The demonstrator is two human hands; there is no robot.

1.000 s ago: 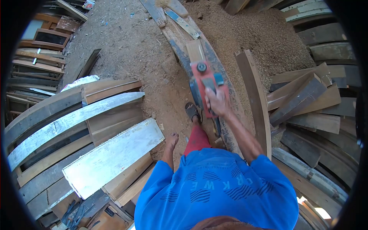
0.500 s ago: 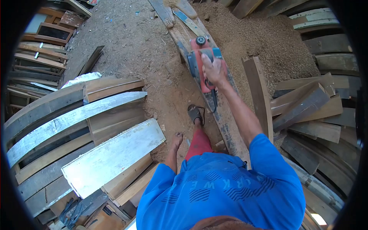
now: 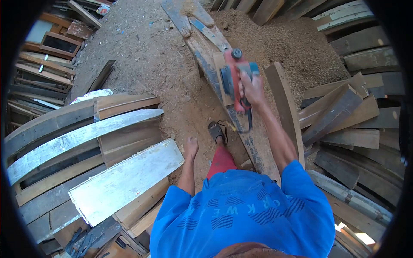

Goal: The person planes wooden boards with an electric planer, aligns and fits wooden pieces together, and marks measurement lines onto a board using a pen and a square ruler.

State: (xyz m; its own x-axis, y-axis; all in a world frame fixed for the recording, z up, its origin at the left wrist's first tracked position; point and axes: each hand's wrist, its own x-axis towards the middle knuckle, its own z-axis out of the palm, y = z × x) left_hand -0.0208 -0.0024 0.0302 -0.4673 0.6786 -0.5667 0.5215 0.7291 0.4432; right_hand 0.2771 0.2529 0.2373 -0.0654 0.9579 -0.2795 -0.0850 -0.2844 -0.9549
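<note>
My right hand (image 3: 251,88) is wrapped round the handle of a red and teal power planer (image 3: 235,73). The tool rests over a short light wooden board (image 3: 218,60), whose left edge shows beside it. Board and tool are on a long worn plank bench (image 3: 254,144). A dark cord hangs from the planer's rear. My left hand (image 3: 191,147) hangs over the ground near the corner of a white panel (image 3: 129,182); its fingers look curled, with nothing visible in them.
Stacked planks (image 3: 56,124) lie on the left, more boards (image 3: 344,112) on the right. A long board (image 3: 286,107) stands close to the bench's right side. Wood shavings (image 3: 279,47) cover the ground beyond. A blue-painted strip (image 3: 208,33) lies on the bench's far part.
The planer and my right hand have shifted right and slightly back toward me since half a second ago, uncovering the board's left side. My left hand has risen a little.
</note>
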